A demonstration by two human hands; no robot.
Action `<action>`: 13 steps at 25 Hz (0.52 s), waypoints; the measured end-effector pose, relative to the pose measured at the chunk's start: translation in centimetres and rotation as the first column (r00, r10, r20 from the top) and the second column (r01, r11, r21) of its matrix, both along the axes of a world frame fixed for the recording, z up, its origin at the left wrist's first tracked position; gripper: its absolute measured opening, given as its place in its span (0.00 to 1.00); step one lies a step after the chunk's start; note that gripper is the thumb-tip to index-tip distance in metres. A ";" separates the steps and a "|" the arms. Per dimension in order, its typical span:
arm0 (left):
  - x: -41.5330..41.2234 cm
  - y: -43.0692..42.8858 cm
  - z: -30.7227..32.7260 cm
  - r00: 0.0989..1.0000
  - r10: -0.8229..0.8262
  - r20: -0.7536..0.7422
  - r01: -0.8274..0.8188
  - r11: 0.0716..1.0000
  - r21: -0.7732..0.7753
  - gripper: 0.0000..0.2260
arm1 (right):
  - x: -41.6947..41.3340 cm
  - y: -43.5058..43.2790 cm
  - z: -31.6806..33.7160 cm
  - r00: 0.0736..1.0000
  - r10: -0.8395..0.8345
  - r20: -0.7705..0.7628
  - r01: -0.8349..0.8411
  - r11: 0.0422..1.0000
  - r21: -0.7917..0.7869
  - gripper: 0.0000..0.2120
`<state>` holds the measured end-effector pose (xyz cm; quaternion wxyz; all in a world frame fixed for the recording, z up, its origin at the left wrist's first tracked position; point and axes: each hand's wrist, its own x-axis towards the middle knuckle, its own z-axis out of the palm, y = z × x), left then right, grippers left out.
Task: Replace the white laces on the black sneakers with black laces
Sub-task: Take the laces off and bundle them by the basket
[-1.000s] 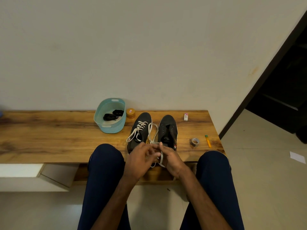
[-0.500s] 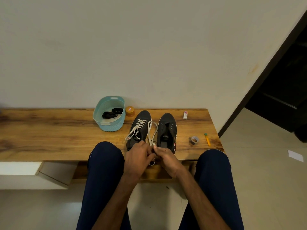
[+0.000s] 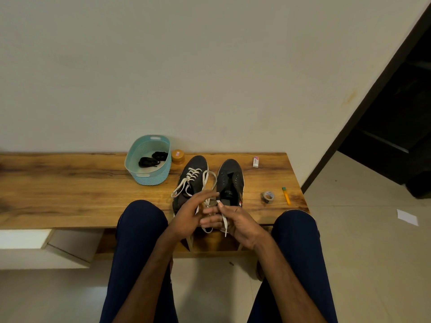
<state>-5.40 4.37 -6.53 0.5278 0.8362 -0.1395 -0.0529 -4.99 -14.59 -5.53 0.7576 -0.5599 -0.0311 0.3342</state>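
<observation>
— Left hand (image 3: pixel 190 213) has loosened since a moment ago: its fingers now stretch out flat over the laced sneaker's (image 3: pixel 190 183) heel, gripping nothing.
— And the right hand (image 3: pixel 235 221)?
— Palm up, thumb pinching the loose white lace (image 3: pixel 223 220), which loops between both shoes.
— Black laces (image 3: pixel 151 159)?
— Coiled in the teal basket (image 3: pixel 149 178) on the bench (image 3: pixel 70 183).

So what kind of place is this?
Probably a room in a home, not a lab: a long low wooden bench against a plain white wall, a pale tiled floor, and a dark open doorway at right.
</observation>
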 end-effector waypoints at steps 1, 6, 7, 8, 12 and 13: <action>0.1 -0.1 -0.4 0.998 -0.044 -0.035 0.043 0.999 -0.023 0.22 | 0.0 -0.3 0.2 1.000 0.011 0.003 -0.011 0.999 0.037 0.20; -0.6 -1.9 -0.8 0.969 -0.010 -0.248 -0.013 0.996 -0.092 0.10 | 0.6 -0.9 0.9 0.999 -0.026 -0.039 0.035 0.962 0.270 0.18; -0.8 -2.1 -0.7 0.971 0.014 -0.241 -0.038 0.995 -0.094 0.10 | 0.7 -0.9 0.9 0.998 -0.027 -0.049 0.041 0.949 0.312 0.17; -0.9 -2.3 -0.4 0.973 0.037 -0.229 -0.059 0.994 -0.089 0.10 | 0.7 -0.9 0.9 0.998 -0.026 -0.061 0.046 0.935 0.353 0.17; -1.0 -2.2 0.1 0.986 0.099 -0.132 -0.085 0.990 0.108 0.09 | 1.0 -1.0 1.0 0.992 -0.040 -0.120 0.090 0.890 0.447 0.18; -1.1 -2.1 0.0 0.987 0.103 -0.125 -0.078 0.978 0.191 0.09 | 1.1 -1.2 1.0 0.994 -0.037 -0.104 0.079 0.899 0.431 0.18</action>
